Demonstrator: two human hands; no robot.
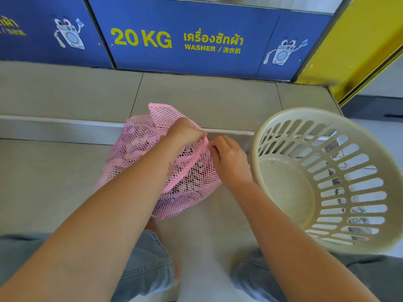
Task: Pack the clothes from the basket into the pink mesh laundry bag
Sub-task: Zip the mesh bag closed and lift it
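The pink mesh laundry bag (pixel 139 153) sits bulging on the tiled floor in the middle of the head view, with clothes showing dimly through the mesh. My left hand (pixel 182 132) pinches the bag's top edge by the pink zipper band. My right hand (pixel 229 159) grips the same zipper band from the right, fingertips almost meeting the left hand's. The cream plastic basket (pixel 283 120) stands to the right of the bag, and nothing lies inside it.
A blue washer front (pixel 196 40) marked 20 KG rises just behind a raised tile step with a metal edge (pixel 54 125). A yellow panel (pixel 359 51) stands at the back right. My knees in jeans (pixel 148 258) flank the floor below the bag.
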